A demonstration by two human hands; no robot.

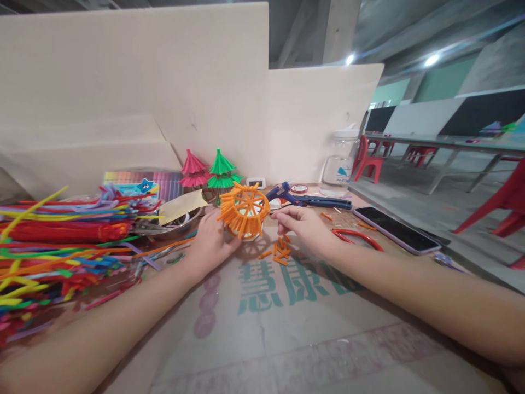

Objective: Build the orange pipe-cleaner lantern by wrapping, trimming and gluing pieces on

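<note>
My left hand [211, 238] grips the left side of an orange pipe-cleaner frame [245, 210], round like a small pavilion roof, with spokes on top and short strips hanging around its side. Close to its right edge, my right hand [301, 225] is closed in a pinch; whatever is between its fingertips is too small to make out. Below the two hands, several short orange pipe-cleaner pieces [280, 251] lie scattered on the cardboard [262, 339]. A blue glue gun [283, 191] rests just behind the frame.
Bundled coloured pipe cleaners [65, 235] fill the left side. Pink [194, 171] and green [223, 171] tiered models stand behind, near a marker set [141, 185]. Red-handled pliers [356, 236], a phone [396, 230] and a water bottle [338, 164] are at right.
</note>
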